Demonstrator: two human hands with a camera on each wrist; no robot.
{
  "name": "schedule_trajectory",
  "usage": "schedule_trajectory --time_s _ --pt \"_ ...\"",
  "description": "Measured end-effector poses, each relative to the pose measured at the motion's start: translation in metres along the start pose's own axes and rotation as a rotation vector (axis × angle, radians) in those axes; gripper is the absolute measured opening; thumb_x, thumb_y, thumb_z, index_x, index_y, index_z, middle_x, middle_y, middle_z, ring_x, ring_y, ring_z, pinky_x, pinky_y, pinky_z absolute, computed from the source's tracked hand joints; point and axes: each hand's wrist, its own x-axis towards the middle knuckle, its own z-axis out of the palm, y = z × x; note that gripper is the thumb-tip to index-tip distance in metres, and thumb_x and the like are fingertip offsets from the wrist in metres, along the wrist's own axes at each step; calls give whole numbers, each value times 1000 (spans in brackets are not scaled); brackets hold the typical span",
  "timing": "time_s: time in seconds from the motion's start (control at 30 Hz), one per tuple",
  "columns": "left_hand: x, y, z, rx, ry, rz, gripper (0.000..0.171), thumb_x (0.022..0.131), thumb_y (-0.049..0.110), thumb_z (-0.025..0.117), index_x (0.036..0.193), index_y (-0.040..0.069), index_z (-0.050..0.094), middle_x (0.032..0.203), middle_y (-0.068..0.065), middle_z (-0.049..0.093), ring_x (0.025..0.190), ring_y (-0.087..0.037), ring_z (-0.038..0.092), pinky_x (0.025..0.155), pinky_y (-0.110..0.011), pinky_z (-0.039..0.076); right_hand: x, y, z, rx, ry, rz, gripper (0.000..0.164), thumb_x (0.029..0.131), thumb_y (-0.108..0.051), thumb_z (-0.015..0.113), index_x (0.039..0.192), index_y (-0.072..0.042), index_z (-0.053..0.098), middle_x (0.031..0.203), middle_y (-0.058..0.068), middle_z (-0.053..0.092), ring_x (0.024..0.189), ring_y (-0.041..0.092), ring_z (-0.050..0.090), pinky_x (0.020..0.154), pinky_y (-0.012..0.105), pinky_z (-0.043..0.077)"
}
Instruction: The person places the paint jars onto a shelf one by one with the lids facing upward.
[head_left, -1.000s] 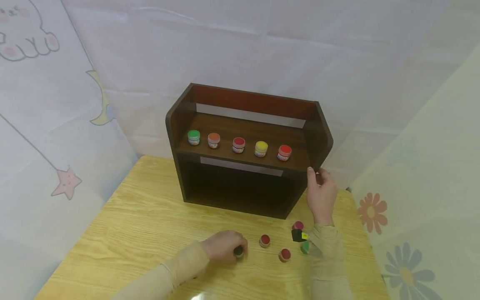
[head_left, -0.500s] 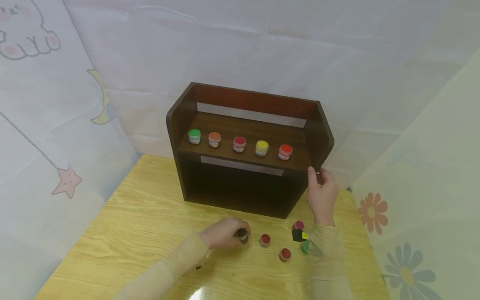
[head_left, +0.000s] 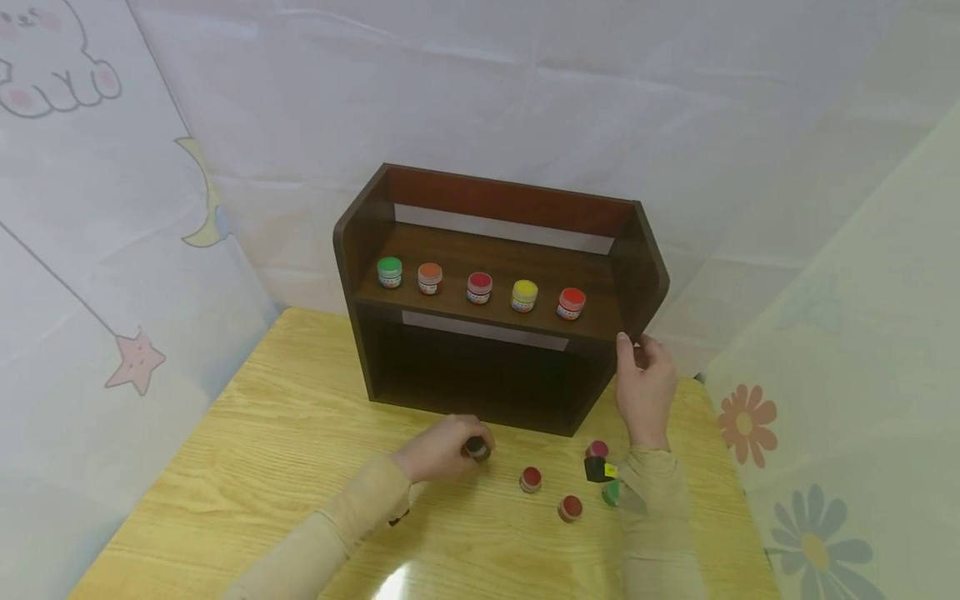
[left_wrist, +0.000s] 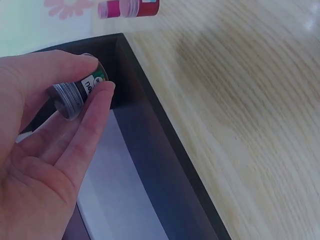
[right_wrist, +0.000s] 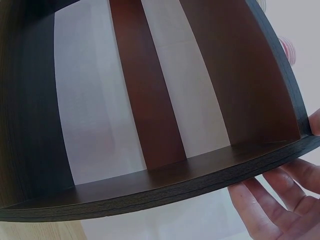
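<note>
A small dark-lidded paint jar (left_wrist: pixel 75 95) is pinched between the thumb and fingers of my left hand (head_left: pixel 444 447), above the table in front of the shelf. In the left wrist view the jar lies tilted in the fingers. My right hand (head_left: pixel 647 382) holds the right side of the dark wooden shelf (head_left: pixel 480 321), its thumb at the front edge of the upper board. Fingers (right_wrist: pixel 287 195) of that hand lie against the side panel's outer face. On the upper board stand several paint jars: green (head_left: pixel 390 272), orange (head_left: pixel 430 278), dark red (head_left: pixel 479 287), yellow (head_left: pixel 524 296) and red (head_left: pixel 572 303).
More jars stand on the wooden table (head_left: pixel 300 433) at front right: two dark red ones, a red jar (head_left: pixel 531 479) and a nearer jar (head_left: pixel 570 508), a magenta jar (head_left: pixel 597 450) and a green jar (head_left: pixel 611 493) partly behind the right sleeve. Fabric walls (head_left: pixel 525 100) enclose the table.
My left hand has lifted the dark-lidded jar and carried it away from me, toward the shelf. The right hand keeps its hold on the shelf's side.
</note>
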Motion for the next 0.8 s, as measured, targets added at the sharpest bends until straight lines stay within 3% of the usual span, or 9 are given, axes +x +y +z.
schedule_trajectory --time_s 0.27,0.4,0.6,0.8 --pt "-1 -5 -13 42 86 -21 31 86 -6 74 113 8 73 110 -4 69 102 -20 65 85 -28 54 0 -1 0 5 6 -12 43 103 -31 59 117 9 70 96 22 62 87 31 57 78 39 41" --pt "0 -8 -23 59 130 -30 30 83 1 78 111 8 75 104 -3 71 92 -16 65 78 -28 54 -1 -3 -1 5 4 -8 44 103 -31 59 117 9 70 96 23 62 87 32 56 78 40 41" --pt "0 -7 -34 10 147 -86 29 85 10 81 112 5 75 100 -3 71 79 -10 62 67 -24 53 0 -2 -1 10 3 -5 44 103 -31 59 116 9 70 94 22 61 85 31 55 78 39 41" --pt "1 -9 -41 -3 180 -80 33 87 8 79 119 2 72 103 -3 70 78 -10 62 67 -23 54 -1 -1 -1 16 6 -18 42 103 -29 60 114 10 70 91 21 61 84 30 55 76 39 40"
